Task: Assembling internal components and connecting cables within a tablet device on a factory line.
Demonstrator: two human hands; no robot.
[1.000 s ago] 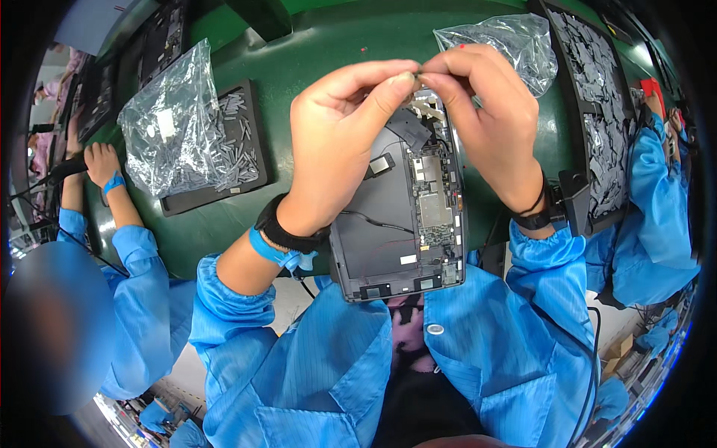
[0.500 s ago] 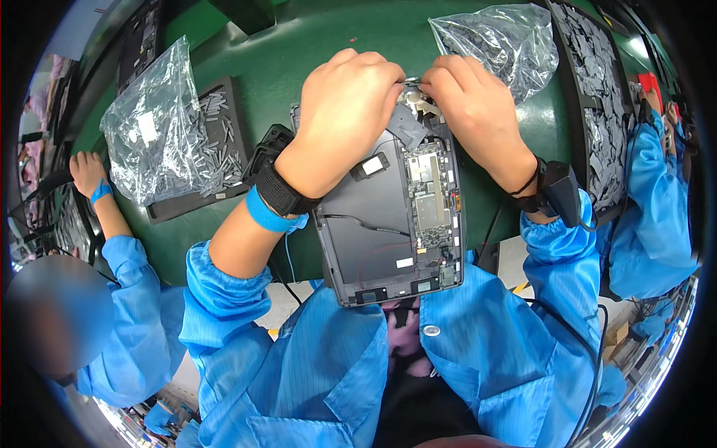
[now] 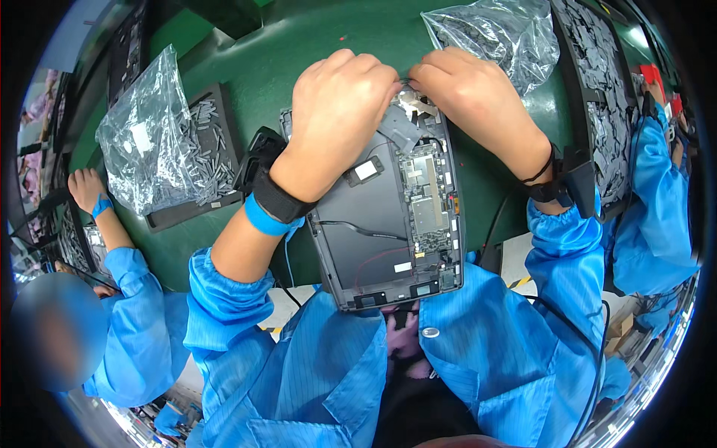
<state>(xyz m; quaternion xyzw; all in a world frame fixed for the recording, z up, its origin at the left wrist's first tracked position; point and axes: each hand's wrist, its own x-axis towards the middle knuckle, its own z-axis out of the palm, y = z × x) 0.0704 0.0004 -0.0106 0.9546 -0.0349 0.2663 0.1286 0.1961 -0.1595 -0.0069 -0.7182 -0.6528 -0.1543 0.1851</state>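
An opened tablet-like device (image 3: 336,261) lies before me, its near edge by my jacket. A green circuit board (image 3: 432,213) runs down its right side. On the dark inner panel are a black cable (image 3: 364,228) and a small black part with a white label (image 3: 364,172). A dark grey sheet (image 3: 400,131) sits near the far end. My left hand (image 3: 334,104) is closed in a pinch at the far edge. Just beside it, my right hand (image 3: 472,97) pinches too. Between the fingertips something thin and dark shows, too small to name.
At left, a clear plastic bag (image 3: 138,168) lies partly over a black tray (image 3: 183,215) of small grey strips. Another clear bag (image 3: 497,37) of dark pieces is at the far right, beside a tray of grey pieces (image 3: 601,112). Co-workers' hands (image 3: 87,190) show at both sides.
My fingertips have shifted slightly left along the device's far edge, both hands still pinching. The view has moved a little, and the device appears slightly lower.
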